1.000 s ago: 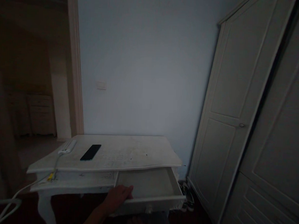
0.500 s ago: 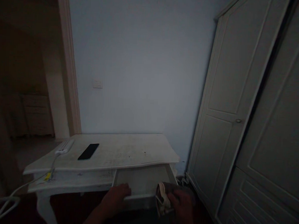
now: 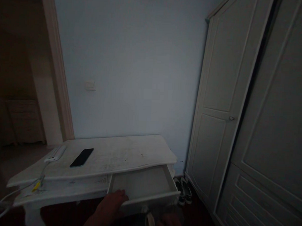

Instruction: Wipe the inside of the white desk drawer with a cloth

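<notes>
A white desk (image 3: 119,155) stands against the pale wall in a dim room. Its right drawer (image 3: 149,198) is pulled out and looks empty. My left hand (image 3: 112,204) grips the drawer's front edge at its left end, fingers curled over the rim. My right hand (image 3: 170,223) shows only in part at the bottom edge, closed on a small pale and dark thing (image 3: 150,223) that I cannot make out, just below the drawer front.
A black phone (image 3: 82,157) and a white power strip (image 3: 55,153) with its cable lie on the desk's left side. A tall white wardrobe (image 3: 230,119) fills the right. Shoes (image 3: 184,191) sit on the floor between desk and wardrobe. A doorway (image 3: 19,87) opens at left.
My right hand came into view half a second ago holding the pale thing beside the drawer, and has now dropped to the bottom edge. The view has shifted right; my left hand stays on the drawer.
</notes>
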{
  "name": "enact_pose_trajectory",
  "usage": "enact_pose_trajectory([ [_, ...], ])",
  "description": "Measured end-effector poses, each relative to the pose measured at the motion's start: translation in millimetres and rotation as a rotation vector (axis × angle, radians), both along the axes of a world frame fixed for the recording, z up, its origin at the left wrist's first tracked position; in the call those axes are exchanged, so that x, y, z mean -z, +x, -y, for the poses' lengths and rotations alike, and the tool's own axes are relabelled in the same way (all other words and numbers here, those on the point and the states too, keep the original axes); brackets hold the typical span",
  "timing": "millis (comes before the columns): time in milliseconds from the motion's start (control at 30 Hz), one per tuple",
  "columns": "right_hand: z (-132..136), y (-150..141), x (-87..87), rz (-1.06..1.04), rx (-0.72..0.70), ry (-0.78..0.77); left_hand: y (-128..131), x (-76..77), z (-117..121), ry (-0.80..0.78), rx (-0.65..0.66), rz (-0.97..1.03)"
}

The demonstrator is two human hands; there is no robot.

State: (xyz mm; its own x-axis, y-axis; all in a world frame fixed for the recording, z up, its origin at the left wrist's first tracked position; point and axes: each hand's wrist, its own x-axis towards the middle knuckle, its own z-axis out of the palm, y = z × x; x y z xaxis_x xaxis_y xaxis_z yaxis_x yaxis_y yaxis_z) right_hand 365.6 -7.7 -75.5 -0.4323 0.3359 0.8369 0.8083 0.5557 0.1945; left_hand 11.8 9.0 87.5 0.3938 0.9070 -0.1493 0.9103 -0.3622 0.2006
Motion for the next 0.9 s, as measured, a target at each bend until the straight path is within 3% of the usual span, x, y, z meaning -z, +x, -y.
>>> enact_pose_trajectory([
  [167,-15.5,13.9,-59.5,-0.194,0.094,-0.019,-3.1,2.8,-0.6,0.015,0.012,0.014],
  [300,-25.3,-18.6,-79.0,-0.326,0.151,-0.104,-5.3,9.1,-4.0,0.015,0.02,-0.025],
  [400,-16.8,-58.7,-93.9,-0.35,0.165,-0.344,-3.7,11.1,-4.3,0.023,0.02,-0.038],
  [533,-8.0,-89.7,-142.4,-0.221,0.098,-0.765,-1.4,12.0,-1.3,0.075,0.025,-0.028],
  [633,-17.6,-80.0,-182.9,-0.088,0.074,-0.914,-1.6,14.0,-0.1,0.098,0.012,-0.014],
  [700,-29.3,-61.7,-201.9,-0.015,0.151,-0.974,-1.8,14.5,-0.2,0.099,-0.008,-0.006],
  [833,-49.9,-24.1,-217.6,0.081,0.375,-1.07,-0.1,10.3,-0.2,0.078,-0.008,-0.014],
  [900,-55.6,-16.4,-218.2,0.092,0.394,-1.129,1.6,6.9,0.5,0.065,-0.003,-0.018],
])
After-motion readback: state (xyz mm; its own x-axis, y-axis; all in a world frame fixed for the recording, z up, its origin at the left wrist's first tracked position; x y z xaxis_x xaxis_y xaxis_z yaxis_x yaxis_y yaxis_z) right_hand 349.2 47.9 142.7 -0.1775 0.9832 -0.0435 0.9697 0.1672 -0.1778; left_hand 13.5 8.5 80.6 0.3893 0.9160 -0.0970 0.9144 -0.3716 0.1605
